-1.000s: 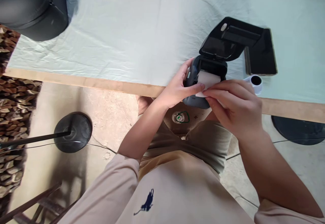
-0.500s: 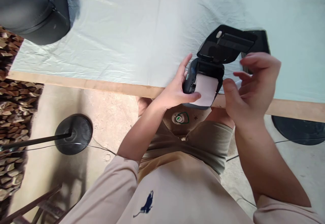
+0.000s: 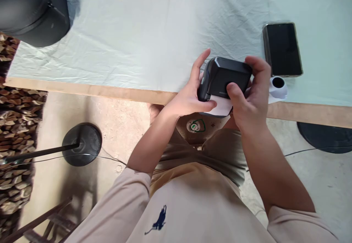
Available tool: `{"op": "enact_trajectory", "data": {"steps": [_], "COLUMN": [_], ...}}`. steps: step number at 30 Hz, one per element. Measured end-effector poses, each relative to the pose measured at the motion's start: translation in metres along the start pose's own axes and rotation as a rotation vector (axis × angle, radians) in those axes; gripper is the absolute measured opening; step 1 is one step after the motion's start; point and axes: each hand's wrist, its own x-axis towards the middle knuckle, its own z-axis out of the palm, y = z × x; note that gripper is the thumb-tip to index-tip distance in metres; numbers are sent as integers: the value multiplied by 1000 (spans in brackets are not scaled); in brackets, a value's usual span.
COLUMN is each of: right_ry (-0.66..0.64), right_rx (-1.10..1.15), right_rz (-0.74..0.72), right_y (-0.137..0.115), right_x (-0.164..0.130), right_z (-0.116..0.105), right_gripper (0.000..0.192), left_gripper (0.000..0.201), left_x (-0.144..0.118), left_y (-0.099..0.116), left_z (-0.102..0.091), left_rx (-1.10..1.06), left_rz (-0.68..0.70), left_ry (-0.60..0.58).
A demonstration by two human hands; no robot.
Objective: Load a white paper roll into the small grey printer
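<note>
Now both my hands clasp the small black plastic box-shaped printer [image 3: 224, 78] above the table edge: my left hand [image 3: 189, 96] wraps its left side, my right hand [image 3: 249, 100] presses its closed lid, thumb on top. A white paper strip [image 3: 221, 107] sticks out beneath my thumbs. Just beyond my right knuckles lies a white paper roll [image 3: 278, 87], farther off a black smartphone [image 3: 282, 49] on the pale green cloth [image 3: 151, 33].
</note>
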Motion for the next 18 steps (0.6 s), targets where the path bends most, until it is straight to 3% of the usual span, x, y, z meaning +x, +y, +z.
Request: {"op": "enact_trajectory", "data": {"steps": [3, 7, 13, 18], "right_ry": [-82, -147, -69, -78], "right_rx": [159, 232, 124, 77], "right_rz": [66, 113, 118, -6], "right_y": [7, 6, 1, -10], "right_x": [1, 3, 1, -2], "right_z": [2, 3, -8, -18], "right_gripper": [89, 97, 77, 70], "left_gripper": [141, 119, 86, 77], "left_x": [0, 2, 3, 3], "left_y": [-1, -5, -3, 4], "left_z": [0, 1, 4, 9], "left_rx": [-29, -23, -66, -159], "left_rz": [5, 28, 37, 9], "left_ry": [-4, 103, 141, 195]}}
